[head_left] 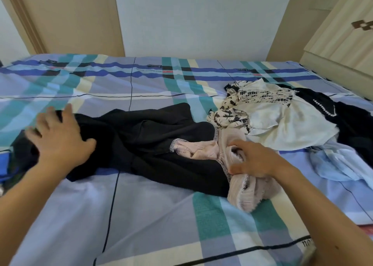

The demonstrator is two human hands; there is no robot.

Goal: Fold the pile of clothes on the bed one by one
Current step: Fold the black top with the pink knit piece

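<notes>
A black garment (149,142) lies spread and rumpled across the middle of the bed. My left hand (60,138) rests flat on its left end, fingers apart. A pale pink garment (248,187) with lace trim lies bunched over the black one's right end. My right hand (254,158) is curled on the pink cloth, fingers pinching a fold. Further right is the pile: a white top with black print (268,112), a black piece with pearl trim (347,122) and a light blue piece (339,164).
The bed has a plaid sheet (153,215) in blue, teal and cream. A blue and black item (6,164) lies at the left edge. A cream wardrobe (343,39) stands at the right, with a wall and door frame behind the bed.
</notes>
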